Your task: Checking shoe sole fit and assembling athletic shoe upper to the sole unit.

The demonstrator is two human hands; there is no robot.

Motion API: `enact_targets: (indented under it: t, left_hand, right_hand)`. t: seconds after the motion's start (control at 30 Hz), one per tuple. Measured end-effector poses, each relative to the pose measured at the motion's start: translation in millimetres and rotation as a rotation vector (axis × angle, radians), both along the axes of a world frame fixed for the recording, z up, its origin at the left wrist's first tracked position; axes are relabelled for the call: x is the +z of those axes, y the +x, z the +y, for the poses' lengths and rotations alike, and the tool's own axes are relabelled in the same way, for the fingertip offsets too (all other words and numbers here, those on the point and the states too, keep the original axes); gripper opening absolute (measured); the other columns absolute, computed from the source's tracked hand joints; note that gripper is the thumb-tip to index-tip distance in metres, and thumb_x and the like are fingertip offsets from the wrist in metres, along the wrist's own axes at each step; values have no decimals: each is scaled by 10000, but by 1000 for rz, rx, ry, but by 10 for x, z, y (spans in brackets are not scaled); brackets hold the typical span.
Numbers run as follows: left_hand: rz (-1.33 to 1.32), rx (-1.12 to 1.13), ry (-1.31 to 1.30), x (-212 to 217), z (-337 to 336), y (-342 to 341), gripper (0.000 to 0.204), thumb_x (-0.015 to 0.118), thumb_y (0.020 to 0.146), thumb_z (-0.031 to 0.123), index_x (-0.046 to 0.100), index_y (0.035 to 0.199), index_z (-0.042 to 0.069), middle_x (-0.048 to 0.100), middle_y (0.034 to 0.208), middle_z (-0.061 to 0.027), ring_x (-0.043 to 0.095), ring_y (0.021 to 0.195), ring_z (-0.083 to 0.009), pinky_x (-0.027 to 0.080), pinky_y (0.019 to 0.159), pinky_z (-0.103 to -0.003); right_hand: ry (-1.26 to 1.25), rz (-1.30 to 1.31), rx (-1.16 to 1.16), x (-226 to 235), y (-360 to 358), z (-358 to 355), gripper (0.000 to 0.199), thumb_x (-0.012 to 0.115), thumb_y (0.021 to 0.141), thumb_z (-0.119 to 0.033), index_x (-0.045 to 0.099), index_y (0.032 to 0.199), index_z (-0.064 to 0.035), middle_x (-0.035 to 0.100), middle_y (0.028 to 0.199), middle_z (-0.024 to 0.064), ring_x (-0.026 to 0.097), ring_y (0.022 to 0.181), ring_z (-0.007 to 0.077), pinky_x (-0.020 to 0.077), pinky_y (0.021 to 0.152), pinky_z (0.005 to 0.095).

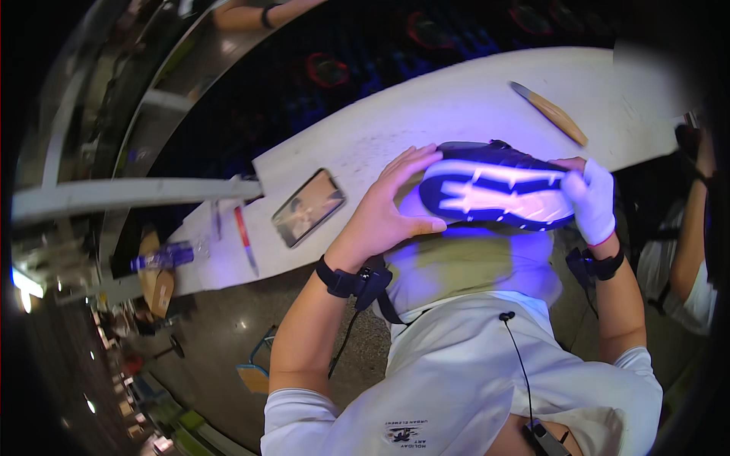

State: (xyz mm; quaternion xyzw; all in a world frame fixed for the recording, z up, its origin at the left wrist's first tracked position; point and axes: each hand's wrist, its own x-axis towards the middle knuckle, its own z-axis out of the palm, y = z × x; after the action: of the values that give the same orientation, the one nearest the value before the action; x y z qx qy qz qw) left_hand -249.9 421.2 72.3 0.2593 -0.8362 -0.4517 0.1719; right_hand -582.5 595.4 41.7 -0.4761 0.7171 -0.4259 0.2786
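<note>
Between my two hands a dark shoe (498,194) is held up, its sole tilted toward me and lit violet-white. Bare fingers of my left hand (397,201) wrap the shoe's left end, the thumb lying along the lower edge. At the other end, my right hand (591,199), in a white glove that leaves some fingertips bare, grips the shoe. Most of the shoe's upper is turned away from view. Past the shoe, a wooden-handled knife-like tool (551,115) lies on the white bench (365,144).
A phone with a lit screen (309,207) lies left of my left hand. Farther left are a red-handled pointed tool (245,237) and a purple bottle (163,257). A pale metal bar (137,197) reaches in from the left. Another person's arm (688,243) shows at the right.
</note>
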Motion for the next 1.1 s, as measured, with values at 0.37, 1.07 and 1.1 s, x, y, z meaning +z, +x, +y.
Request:
enact_targets:
  t: [0.37, 1.07, 1.1]
  left_hand:
    - [281, 186, -259, 976, 206, -224, 858, 1039, 596, 317, 686, 1337, 68, 733, 1220, -132, 713, 1113, -251, 561, 1001, -372]
    - [-65, 191, -67, 1077, -256, -420, 652, 985, 714, 353, 640, 1102, -42, 773, 904, -161, 791, 805, -222, 613, 737, -327]
    - [-113, 186, -48, 1085, -258, -455, 712, 982, 701, 421, 638, 1109, -50, 762, 865, -194, 796, 790, -288, 618, 721, -350]
  right_hand:
    - [-365, -127, 400, 1112, 970, -1016, 815, 644, 896, -693, 614, 1268, 31, 563, 1240, 139, 565, 1184, 238, 442, 1056, 369]
    - [-251, -927, 553, 1003, 995, -1642, 237, 625, 973, -237, 611, 1107, -42, 561, 1021, -7, 539, 922, 68, 455, 812, 229]
    - [-354, -719, 582, 990, 947, -1609, 265, 617, 983, -277, 604, 1108, -43, 554, 1044, 2, 533, 954, 81, 451, 848, 246]
